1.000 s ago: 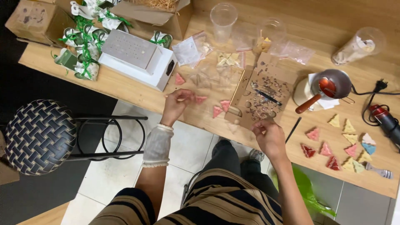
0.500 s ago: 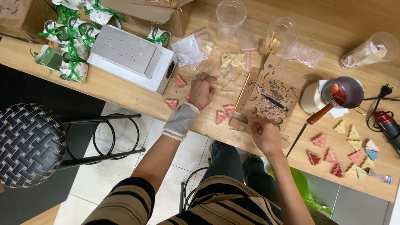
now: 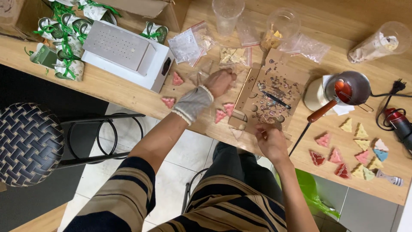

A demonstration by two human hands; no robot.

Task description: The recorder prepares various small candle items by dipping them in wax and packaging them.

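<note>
Since half a second ago the left hand (image 3: 219, 81) has moved toward 12 o'clock, now closed on a clear bag (image 3: 205, 73) beside the pink triangular pieces (image 3: 223, 112). The right hand (image 3: 269, 138) pinches something small at the cardboard sheet's (image 3: 270, 92) 6 o'clock edge; bagging seems underway, calling next for a steady, open bag mouth.

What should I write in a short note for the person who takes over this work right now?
Left hand, with a grey wrist wrap, is closed over the clear plastic bags on the wooden table; what it grips I cannot tell.
Right hand pinches something small at the near edge of the cardboard sheet, which is covered in crumbs.
Pink triangle pieces lie loose between the hands; two more lie by the white box.
Sorted triangles, pink, yellow and blue, lie at the right.
The small pot with a wooden handle is next to the cardboard.
Left: the loose pink pieces are not yet bagged.
</note>
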